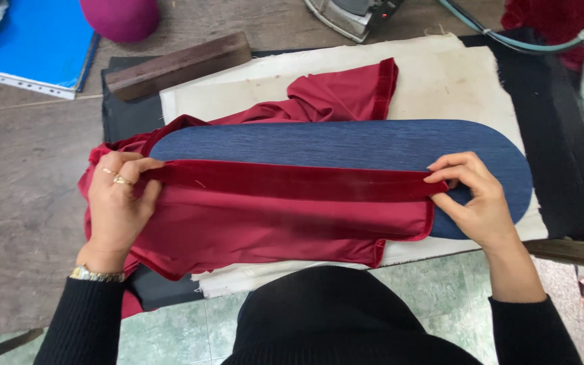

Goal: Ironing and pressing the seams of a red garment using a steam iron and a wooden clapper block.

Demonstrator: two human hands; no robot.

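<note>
two bare hands on one dark red velvet band (292,181), stretched flat along the near edge of the long blue oval pressing board (373,145). landmark = that board.

left hand (117,206) at the board's left end: fingers closed down over the band's end, thumb side underneath not visible, so pinch vs flat press: cannot tell. rings on two fingers, metal watch at the wrist, black sleeve.

right hand (476,196) near the board's right end: fingertips closed together on the band's other end, pinching it against the board surface. black sleeve too.

band belongs to a dark red satin-like garment (265,233); most of it hangs off the board's near side, a folded part with a velvet edge lies just beyond the board's far side.

under the board: cream padded cloth (441,74), and under that a black mat (549,135), all on the worn grey wooden table (21,203).

beyond the board, far left: dark wooden block (178,65) lying tilted; past it a blue folder (32,44) and a magenta rounded form (119,17). beyond the board's middle: metal iron (353,15), partly cut off by the frame. far right: teal hose (508,34).

near side of the board: green tiled floor (434,284).
</note>
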